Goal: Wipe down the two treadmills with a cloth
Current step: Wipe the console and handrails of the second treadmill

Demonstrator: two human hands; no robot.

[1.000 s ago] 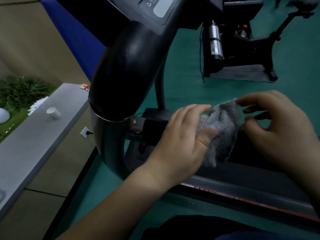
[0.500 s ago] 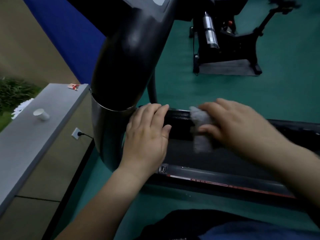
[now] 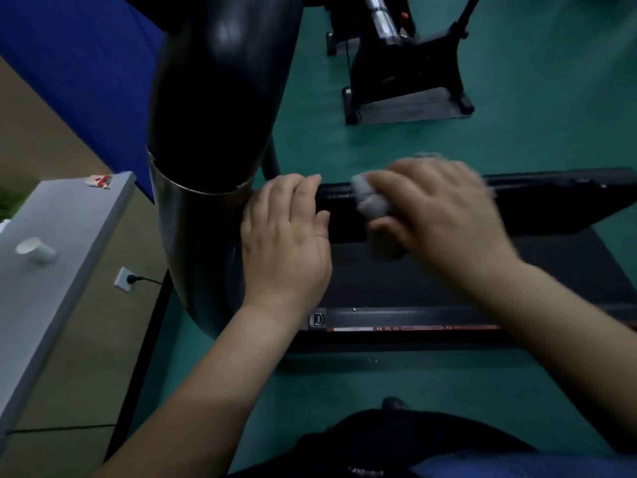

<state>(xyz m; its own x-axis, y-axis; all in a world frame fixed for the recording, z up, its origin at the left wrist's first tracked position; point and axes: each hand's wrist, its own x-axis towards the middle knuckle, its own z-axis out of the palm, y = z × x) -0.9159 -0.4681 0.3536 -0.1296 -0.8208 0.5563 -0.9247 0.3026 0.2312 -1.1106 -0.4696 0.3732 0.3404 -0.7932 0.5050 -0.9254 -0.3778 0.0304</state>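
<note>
The grey cloth [image 3: 370,201] is sitting bunched on the treadmill [image 3: 551,201] front cover, the right hand [image 3: 437,212] gripping it to scrub. The left hand [image 3: 287,236] is lying flat, fingers straight, beside the black upright [image 3: 213,98], probably bracing.

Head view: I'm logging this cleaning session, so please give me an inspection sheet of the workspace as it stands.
Surface: black treadmill deck on green floor; red-marked side rail nearest the camera.
Job's things: grey cloth at the deck's front end; only one treadmill identifiable.
Clutter: white paper cup and small red-white item on the grey ledge.
Hands: right hand grips the cloth, motion-blurred; left hand rests flat beside the black upright.
Cables: a plug in the wall socket, lead running right.
Surroundings: exercise bike on a dark mat; blue panel behind.
</note>
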